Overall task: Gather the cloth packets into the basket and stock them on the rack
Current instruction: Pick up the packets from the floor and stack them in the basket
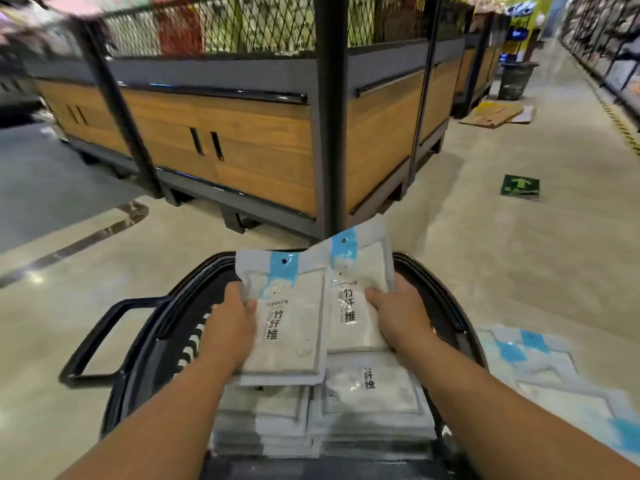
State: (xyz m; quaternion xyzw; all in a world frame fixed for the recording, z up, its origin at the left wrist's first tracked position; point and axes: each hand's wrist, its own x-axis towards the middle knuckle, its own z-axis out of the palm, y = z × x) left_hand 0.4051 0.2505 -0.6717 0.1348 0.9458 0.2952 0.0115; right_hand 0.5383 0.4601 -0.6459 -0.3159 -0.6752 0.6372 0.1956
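Observation:
A black plastic basket (pixel 149 344) stands on the floor below me, its handle folded out to the left. Stacks of white cloth packets (pixel 374 407) with blue headers fill it. My left hand (pixel 230 323) grips a bundle of packets (pixel 291 323) by its left edge. My right hand (pixel 398 317) grips a second bundle (pixel 356 292) by its right edge. Both bundles are held just above the stacks in the basket. More packets (pixel 554 372) lie loose on the floor to the right of the basket.
A wood-panelled display bin (pixel 225 133) with black posts and mesh sides stands just beyond the basket. Flattened cardboard (pixel 495 114) and a dark waste bin (pixel 514 79) sit further down the aisle on the right. A green arrow sign (pixel 519 185) lies on the floor.

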